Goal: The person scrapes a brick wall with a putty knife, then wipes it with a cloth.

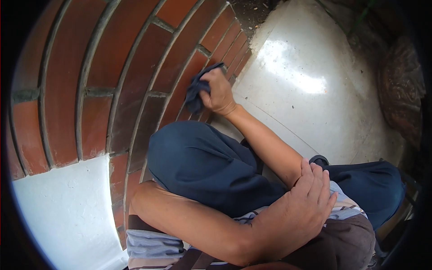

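My right hand [219, 92] is closed on a dark blue cloth [194, 92], bunched up and pressed against the red brick wall [168, 56]. Its forearm stretches forward past my raised knee. My left hand [310, 193] lies across my right arm near the elbow, fingers extended and holding nothing. The left forearm crosses in front of my body, below the knee in dark blue trousers [193, 157].
Pale, glossy floor tiles [288, 81] run along the foot of the wall. A white painted surface [67, 207] meets the bricks at lower left. At the right edge stands a brown, carved-looking object [400, 90]. Dark soil [252, 15] shows at the top.
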The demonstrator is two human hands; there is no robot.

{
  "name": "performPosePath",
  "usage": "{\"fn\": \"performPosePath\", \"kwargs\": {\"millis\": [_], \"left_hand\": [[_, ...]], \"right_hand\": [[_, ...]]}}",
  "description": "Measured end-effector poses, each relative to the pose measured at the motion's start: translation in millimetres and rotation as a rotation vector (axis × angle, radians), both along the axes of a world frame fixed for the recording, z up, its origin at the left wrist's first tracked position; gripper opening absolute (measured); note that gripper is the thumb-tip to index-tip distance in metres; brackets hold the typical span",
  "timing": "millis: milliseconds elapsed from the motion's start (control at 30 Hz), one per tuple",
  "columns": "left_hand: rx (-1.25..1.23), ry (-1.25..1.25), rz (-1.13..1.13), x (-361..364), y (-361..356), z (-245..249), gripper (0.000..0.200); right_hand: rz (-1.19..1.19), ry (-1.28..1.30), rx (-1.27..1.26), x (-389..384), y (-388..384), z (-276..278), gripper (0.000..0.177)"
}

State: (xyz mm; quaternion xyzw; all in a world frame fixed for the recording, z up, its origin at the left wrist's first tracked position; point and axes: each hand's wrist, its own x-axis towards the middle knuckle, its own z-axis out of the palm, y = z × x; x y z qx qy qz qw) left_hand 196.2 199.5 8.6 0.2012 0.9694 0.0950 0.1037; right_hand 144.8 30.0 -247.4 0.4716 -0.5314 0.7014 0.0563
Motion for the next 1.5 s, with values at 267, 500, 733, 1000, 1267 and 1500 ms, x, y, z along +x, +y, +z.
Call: {"fn": "performPosePath", "kwargs": {"millis": [267, 500, 733, 1000, 1267, 1500], "left_hand": [[0.006, -0.001, -0.007, 11, 2, 0, 0.051], [-0.046, -0.011, 0.034, 14, 9, 1, 0.051], [-0.082, 0.003, 0.019, 22, 12, 4, 0.053], [-0.038, 0.058, 0.039, 24, 15, 5, 0.054], [-0.053, 0.064, 0.064, 19, 20, 2, 0.054], [-0.059, 0.074, 0.027, 27, 26, 6, 0.055]], "right_hand": [[-0.353, -0.390, 0.051, -29, -21, 45, 0.033], [-0.055, 0.394, -0.273, 41, -24, 72, 0.026], [-0.447, 0.051, -0.203, -32, -43, 105, 0.031], [0.047, 0.597, -0.434, 53, -33, 154, 0.037], [-0.039, 0.593, -0.388, -16, -46, 138, 0.052], [-0.097, 0.144, -0.472, -8, -51, 176, 0.055]]}}
